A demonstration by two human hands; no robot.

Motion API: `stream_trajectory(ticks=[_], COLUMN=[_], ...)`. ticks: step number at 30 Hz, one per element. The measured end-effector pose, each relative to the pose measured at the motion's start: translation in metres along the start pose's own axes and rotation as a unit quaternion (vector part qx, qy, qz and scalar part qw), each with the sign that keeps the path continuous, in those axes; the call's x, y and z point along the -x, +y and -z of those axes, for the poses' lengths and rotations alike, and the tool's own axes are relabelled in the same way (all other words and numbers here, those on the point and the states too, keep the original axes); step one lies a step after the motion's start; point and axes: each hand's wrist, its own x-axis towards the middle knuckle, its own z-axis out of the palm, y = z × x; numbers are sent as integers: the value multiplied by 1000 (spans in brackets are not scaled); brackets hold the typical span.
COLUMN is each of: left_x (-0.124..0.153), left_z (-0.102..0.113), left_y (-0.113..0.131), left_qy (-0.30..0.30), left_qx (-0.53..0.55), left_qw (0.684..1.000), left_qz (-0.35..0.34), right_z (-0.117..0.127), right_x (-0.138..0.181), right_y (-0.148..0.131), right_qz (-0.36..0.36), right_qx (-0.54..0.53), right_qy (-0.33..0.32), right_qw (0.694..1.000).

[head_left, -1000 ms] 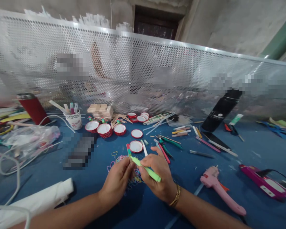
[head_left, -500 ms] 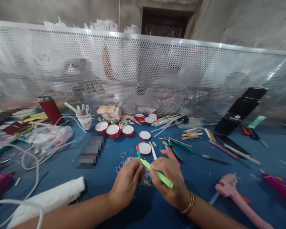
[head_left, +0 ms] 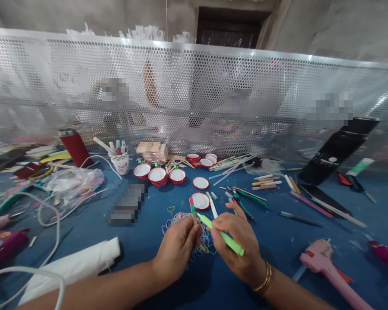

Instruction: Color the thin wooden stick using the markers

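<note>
My right hand (head_left: 238, 245) grips a light green craft stick (head_left: 224, 236) that slants from upper left to lower right. My left hand (head_left: 177, 247) is closed, its fingertips pinched at the stick's upper end, where a red and green striped stick (head_left: 192, 208) stands up. What the left fingers pinch is too small to name. Both hands hover over a heap of coloured rubber bands (head_left: 181, 217) on the blue table (head_left: 148, 258). A red-rimmed white lid (head_left: 201, 200) lies just beyond the hands.
More red-rimmed lids (head_left: 158, 175) stand farther back. Also there: a cup of sticks (head_left: 120, 162), a red tumbler (head_left: 73, 145), a black bottle (head_left: 338, 148), pliers (head_left: 244, 206), pink glue gun (head_left: 326, 269) at right, white roll (head_left: 74, 267) and cable (head_left: 48, 215) at left. A perforated metal screen (head_left: 194, 99) closes the back.
The view has drifted left, so everything sits further right in frame. My hands hold the same grip on the green stick, with small finger shifts only.
</note>
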Motion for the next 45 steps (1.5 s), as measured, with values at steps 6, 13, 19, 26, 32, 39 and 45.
stream_trajectory(ticks=[6,13,19,26,32,39,45], left_x=[1,0,1,1,1,1,1], left_z=[0,-1,0,1,0,1,0], left_y=[1,0,2,4,5,4,4], left_qy=[-4,0,-5,-3,-3,-14,-10], left_qx=[-10,-2,-4,-4,1,3,3], left_qw=[1000,1000,1000,1000,1000,1000,1000], left_qz=[-2,1,5,5,10,12,11], right_z=[0,0,1,1,2,1,1], right_x=[0,2,0,0,-2,0,1], right_y=[-2,-1,-1,-1,-1,0,1], right_qz=[8,2,2,2,5,8,5], right_qx=[-2,-1,-1,8,12,11,18], right_qy=[-28,-18,-28,-23,-18,-28,-9], right_qw=[1000,1000,1000,1000,1000,1000,1000])
